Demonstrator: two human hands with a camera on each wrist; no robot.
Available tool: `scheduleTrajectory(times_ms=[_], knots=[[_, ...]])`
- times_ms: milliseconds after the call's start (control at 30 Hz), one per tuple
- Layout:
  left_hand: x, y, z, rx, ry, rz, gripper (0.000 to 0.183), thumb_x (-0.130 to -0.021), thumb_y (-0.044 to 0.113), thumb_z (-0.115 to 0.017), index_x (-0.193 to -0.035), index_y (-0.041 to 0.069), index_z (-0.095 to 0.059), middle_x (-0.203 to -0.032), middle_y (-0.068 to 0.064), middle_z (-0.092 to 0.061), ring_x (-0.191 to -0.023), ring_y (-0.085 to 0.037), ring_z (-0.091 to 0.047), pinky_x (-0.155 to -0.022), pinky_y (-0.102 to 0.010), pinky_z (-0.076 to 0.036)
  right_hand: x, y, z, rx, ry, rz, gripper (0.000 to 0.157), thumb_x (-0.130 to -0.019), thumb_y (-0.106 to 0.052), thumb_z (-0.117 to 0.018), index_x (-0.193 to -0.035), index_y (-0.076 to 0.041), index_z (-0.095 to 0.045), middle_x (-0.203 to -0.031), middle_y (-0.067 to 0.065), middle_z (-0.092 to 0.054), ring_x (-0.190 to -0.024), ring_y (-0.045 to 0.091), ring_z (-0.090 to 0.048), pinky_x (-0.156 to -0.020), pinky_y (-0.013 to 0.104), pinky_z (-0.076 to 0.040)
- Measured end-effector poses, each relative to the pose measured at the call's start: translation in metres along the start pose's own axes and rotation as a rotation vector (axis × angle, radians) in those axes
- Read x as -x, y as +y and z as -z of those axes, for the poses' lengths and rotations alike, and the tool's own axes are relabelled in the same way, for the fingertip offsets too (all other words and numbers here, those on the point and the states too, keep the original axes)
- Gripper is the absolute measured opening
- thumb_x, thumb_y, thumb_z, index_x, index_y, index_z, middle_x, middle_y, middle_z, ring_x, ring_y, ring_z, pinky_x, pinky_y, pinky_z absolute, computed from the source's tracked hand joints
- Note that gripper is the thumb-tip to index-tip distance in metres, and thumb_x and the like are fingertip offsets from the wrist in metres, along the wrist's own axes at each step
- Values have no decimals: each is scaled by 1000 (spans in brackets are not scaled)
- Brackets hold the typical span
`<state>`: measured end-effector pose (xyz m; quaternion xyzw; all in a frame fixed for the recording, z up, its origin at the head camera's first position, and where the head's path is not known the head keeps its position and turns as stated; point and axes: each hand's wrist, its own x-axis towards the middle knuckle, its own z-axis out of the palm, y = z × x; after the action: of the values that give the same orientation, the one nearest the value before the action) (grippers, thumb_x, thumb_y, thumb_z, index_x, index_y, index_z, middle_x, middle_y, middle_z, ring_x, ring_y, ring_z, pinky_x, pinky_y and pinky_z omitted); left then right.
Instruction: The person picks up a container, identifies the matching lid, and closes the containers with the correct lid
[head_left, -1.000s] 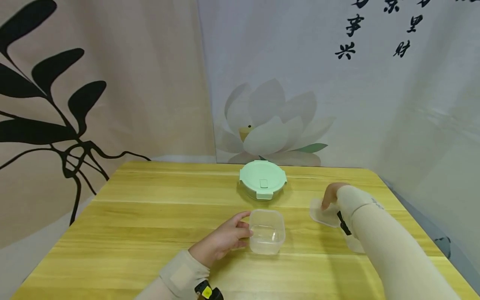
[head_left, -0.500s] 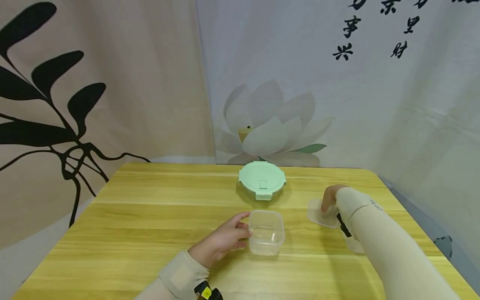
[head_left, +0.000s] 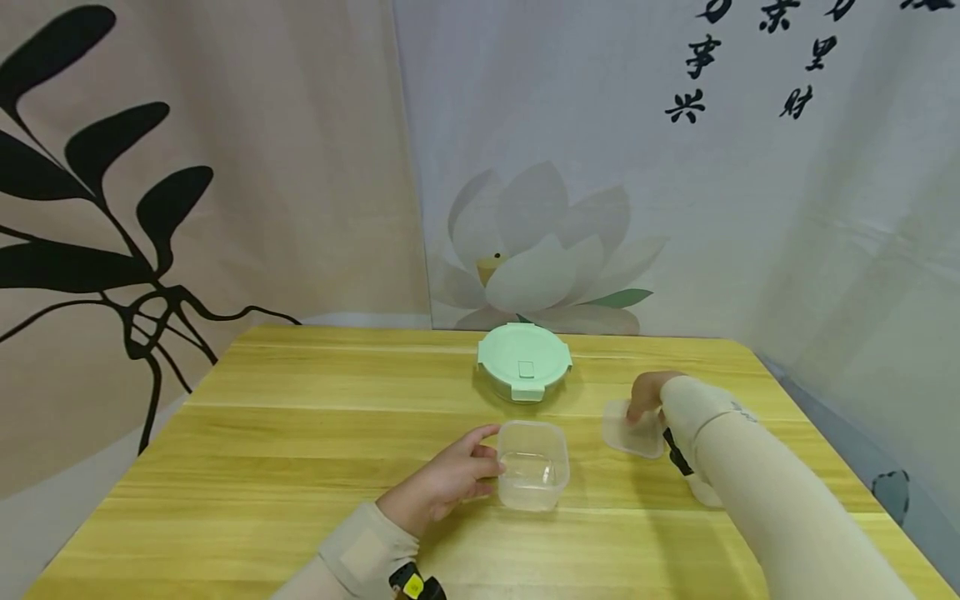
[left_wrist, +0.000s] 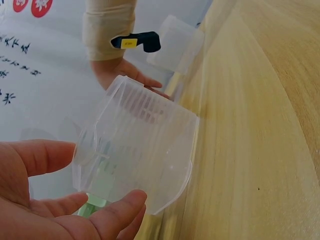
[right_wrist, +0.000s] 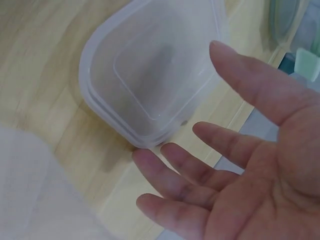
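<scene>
A clear square plastic food container (head_left: 534, 467) stands upright near the table's middle. My left hand (head_left: 453, 479) touches its left side with loosely spread fingers; in the left wrist view the thumb (left_wrist: 47, 156) rests against its edge. To the right, my right hand (head_left: 649, 395) reaches down over a flat translucent lid (head_left: 628, 435). In the right wrist view the fingers are extended, the fingertips (right_wrist: 145, 156) at the rim of that lid (right_wrist: 145, 75). Another clear container (left_wrist: 176, 44) stands beyond the right hand; in the head view the right forearm mostly hides it.
A round food box with a mint-green clip lid (head_left: 525, 363) sits farther back on the wooden table (head_left: 315, 417). Behind the table hangs a cloth backdrop (head_left: 570, 100) with printed leaves, a lotus and writing.
The right hand has moved a little to the left, and the flat lid has slid left with it. The left hand and its container have stayed in place.
</scene>
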<state>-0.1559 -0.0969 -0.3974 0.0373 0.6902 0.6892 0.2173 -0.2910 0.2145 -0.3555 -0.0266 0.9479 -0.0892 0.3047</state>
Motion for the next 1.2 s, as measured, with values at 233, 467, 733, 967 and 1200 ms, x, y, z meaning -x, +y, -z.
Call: scheduleTrajectory(times_ms=[233, 467, 733, 967, 1200], knots=[[0, -1, 0, -2, 0, 1, 64, -92, 0, -56, -149, 1, -27, -114, -17, -40, -93, -22, -50, -83, -40, -52, 6, -15, -6, 99, 27, 55, 58, -86, -24, -70, -128, 11, -52, -127, 25, -55, -96, 29, -59, -72, 33, -54], [0, -2, 0, 3, -4, 10, 64, -93, 2, -56, -150, 2, -26, -118, -19, -39, -96, -23, -52, -82, -39, -51, 8, -16, -14, 47, 84, -52, 46, -84, -27, -73, -114, 6, -62, -107, 17, -62, -95, 29, -58, -83, 44, -52], [0, -2, 1, -3, 2, 6, 64, -93, 3, -55, -150, 2, -25, -121, -21, -38, -99, -25, -53, -82, -38, -51, 13, -19, -21, -59, 124, -100, 43, -80, -20, -77, -111, 6, -62, -100, 15, -61, -91, 29, -57, -80, 43, -53], [1, -1, 0, -2, 0, 4, 64, -93, 2, -55, -150, 2, -25, -120, -21, -37, -97, -24, -52, -82, -37, -50, 19, -21, -27, -92, 141, -63, 42, -82, -20, -75, -111, 8, -62, -103, 17, -62, -84, 26, -56, -75, 37, -52], [0, -2, -1, 0, -3, -6, 64, -93, 2, -55, -150, 1, -25, -119, -20, -38, -99, -25, -53, -79, -35, -50, 22, -21, -34, -335, 155, 18, 78, -88, -16, -68, -142, 19, -23, -144, 37, -31, -117, 47, -50, -94, 49, -48]])
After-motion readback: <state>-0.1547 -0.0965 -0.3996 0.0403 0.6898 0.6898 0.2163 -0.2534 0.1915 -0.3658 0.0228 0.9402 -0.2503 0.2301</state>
